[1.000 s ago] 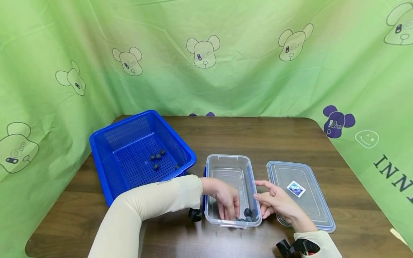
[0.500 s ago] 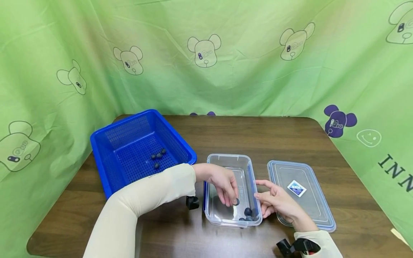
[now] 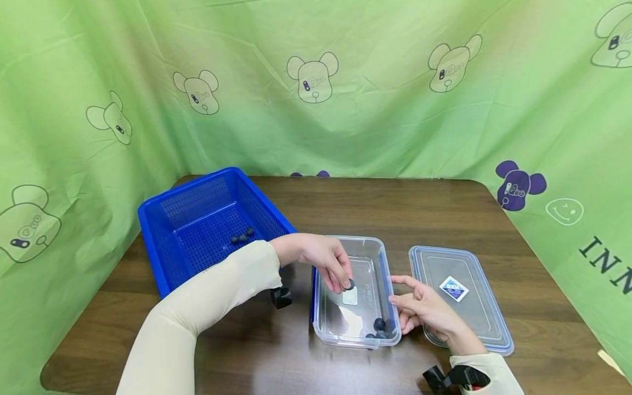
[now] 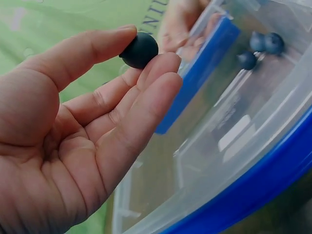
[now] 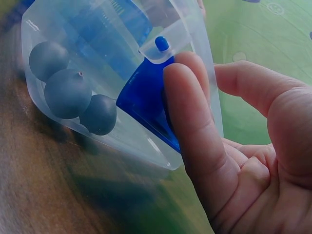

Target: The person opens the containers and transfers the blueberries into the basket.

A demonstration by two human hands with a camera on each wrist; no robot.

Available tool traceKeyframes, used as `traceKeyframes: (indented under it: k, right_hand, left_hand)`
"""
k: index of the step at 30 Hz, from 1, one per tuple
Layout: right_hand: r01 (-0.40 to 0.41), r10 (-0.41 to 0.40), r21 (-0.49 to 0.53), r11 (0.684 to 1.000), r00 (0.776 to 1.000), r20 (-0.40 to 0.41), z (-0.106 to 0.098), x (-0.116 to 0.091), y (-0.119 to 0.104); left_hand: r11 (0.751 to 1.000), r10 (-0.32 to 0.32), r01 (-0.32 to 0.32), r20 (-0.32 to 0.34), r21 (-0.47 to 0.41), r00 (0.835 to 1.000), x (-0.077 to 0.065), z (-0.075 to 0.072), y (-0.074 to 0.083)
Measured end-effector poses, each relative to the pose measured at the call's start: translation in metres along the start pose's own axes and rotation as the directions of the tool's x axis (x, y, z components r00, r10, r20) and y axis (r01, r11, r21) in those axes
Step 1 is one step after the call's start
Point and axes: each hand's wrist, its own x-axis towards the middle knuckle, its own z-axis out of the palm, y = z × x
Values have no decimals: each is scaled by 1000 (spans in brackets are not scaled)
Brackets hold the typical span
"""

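Observation:
In the head view my left hand (image 3: pixel 328 263) is over the clear plastic container (image 3: pixel 353 321). It pinches a dark blueberry (image 4: pixel 141 50) between thumb and fingertips, with the other fingers loosely extended in the left wrist view. Three blueberries (image 5: pixel 68 93) lie together in the container's near right corner. At the container's right side, my right hand (image 3: pixel 422 310) touches the wall with its fingertips. The right wrist view shows those fingers against a blue latch (image 5: pixel 146 100), the palm turned toward the camera.
A blue perforated basket (image 3: pixel 168 241) stands at the left with several blueberries (image 3: pixel 243 237) inside, partly hidden by my left sleeve. The container's clear lid (image 3: pixel 474 307) lies on the wooden table (image 3: pixel 355 208) at right. A green printed cloth (image 3: pixel 247 131) surrounds the table.
My left hand has risen from the container's near end, moving back and left, and now brings up a blueberry in its fingertips. My right hand stays at the container's side.

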Motion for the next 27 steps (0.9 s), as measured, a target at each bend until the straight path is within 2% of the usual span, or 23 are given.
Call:
traceKeyframes:
  k: [13,19,27]
  right_hand:
    - [-1,1,11,1000,1000,2,0,0,-1]
    - [-1,1,15,1000,1000,3,0,-1,-2]
    - [-7,7,20,1000,1000,2,-1,-1,-3]
  left_hand:
    - [997,58,-65,-141,-43,988,-47,-37,-14]
    - [989,82,-108,-238,-100,968,-73,-56,-27]
    - [977,90,-145,-321,-153,943,-103,-78,-44]
